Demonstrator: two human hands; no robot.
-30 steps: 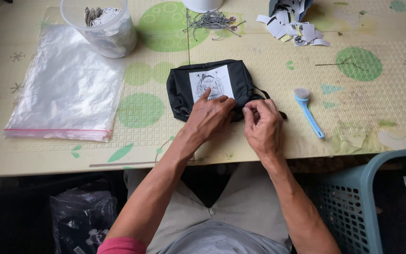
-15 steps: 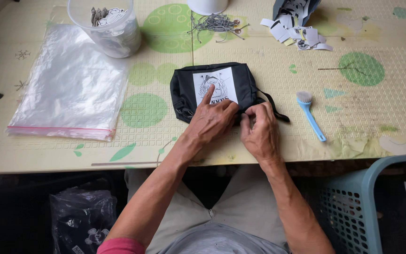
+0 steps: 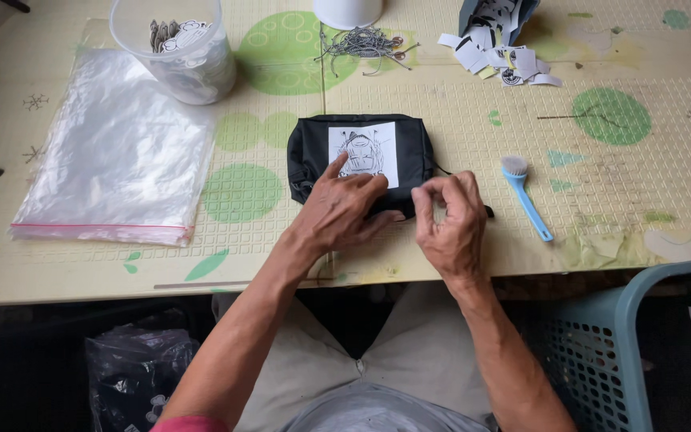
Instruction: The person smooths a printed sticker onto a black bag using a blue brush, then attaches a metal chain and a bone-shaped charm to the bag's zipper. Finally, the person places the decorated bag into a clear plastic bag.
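The left hand (image 3: 344, 210) presses flat on a black pouch (image 3: 359, 156) on the worktop (image 3: 441, 256). Beside it, the right hand (image 3: 449, 220) has its grip pinched at the pouch's edge. The white label (image 3: 364, 152), just beyond the left fingertips, could crease if the pouch slides.

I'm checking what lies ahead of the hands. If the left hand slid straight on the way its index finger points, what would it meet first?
The left hand rests on the black pouch; its index finger already touches the white label. Beyond the pouch, probably the metal bits.
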